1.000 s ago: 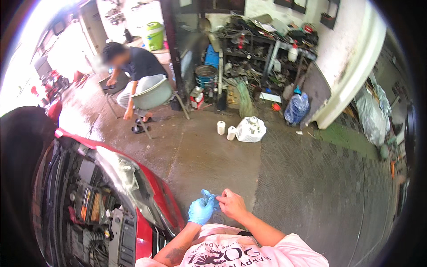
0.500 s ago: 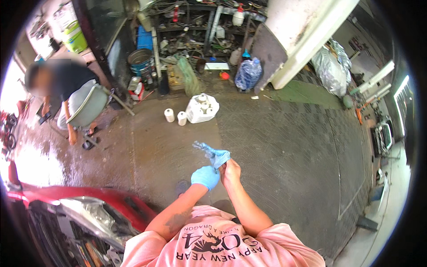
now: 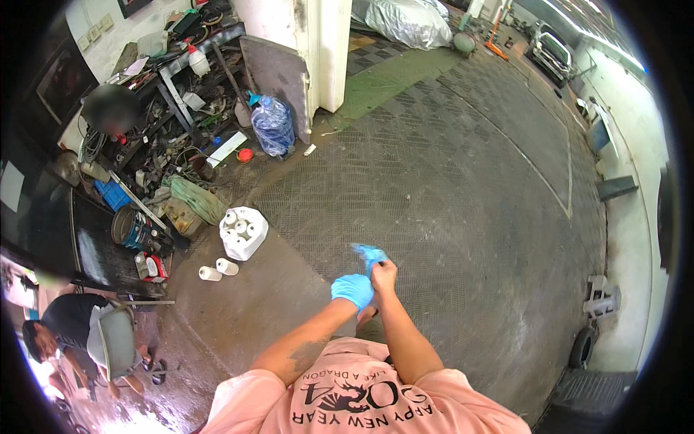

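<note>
My left hand [image 3: 352, 291] wears a blue disposable glove and is closed, its fingertips turned in against my right hand. Bare and also closed, my right hand [image 3: 384, 275] grips a second blue disposable glove [image 3: 371, 254]. That loose glove hangs out past my fingers on the far side, crumpled and slightly blurred. Both hands are close together in front of my body, above the floor. The spot where my left fingers meet the loose glove is partly hidden.
A white plastic bag of white bottles [image 3: 253, 244] sits on the floor ahead left, with two white bottles [image 3: 210, 273] beside it. A person [image 3: 76, 325] sits on a grey chair [image 3: 116, 338] at far left. A blue-wrapped bundle [image 3: 273, 126] stands by the pillar [image 3: 329, 65]. Cluttered shelving stands behind.
My view has swung to the right, so the bottles and seated person appear further left and the red car has left the view. My hands still hold the loose glove between them.
</note>
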### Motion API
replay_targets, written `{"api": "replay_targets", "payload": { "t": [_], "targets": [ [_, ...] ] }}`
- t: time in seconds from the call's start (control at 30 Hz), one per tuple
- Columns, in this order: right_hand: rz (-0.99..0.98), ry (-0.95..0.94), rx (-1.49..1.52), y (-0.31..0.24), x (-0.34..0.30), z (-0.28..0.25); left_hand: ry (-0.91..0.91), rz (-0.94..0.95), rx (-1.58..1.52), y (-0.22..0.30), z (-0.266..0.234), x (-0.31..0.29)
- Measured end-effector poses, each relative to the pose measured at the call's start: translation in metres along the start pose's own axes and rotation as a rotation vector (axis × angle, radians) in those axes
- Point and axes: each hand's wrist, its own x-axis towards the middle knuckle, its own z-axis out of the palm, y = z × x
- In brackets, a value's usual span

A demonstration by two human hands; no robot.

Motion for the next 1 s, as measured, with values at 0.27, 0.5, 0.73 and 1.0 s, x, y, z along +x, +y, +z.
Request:
{"api": "replay_targets", "payload": {
  "t": [0.27, 0.5, 0.73, 1.0],
  "targets": [
    [0.136, 0.082, 0.318, -0.019, 0.149, -0.176, -0.155, 0.168, -0.023, 0.177, 0.030, 0.150],
    [0.183, 0.099, 0.159, -0.065, 0.255, -0.274, -0.311, 0.256, 0.004, 0.277, -0.008, 0.261],
    [-0.035, 0.506, 0.772, -0.089, 0.443, -0.319, -0.358, 0.417, 0.085, 0.380, -0.057, 0.429],
    [0.182, 0.710, 0.201, -0.157, 0.610, -0.379, -0.581, 0.633, 0.274, 0.502, -0.143, 0.587]
  ]
}}
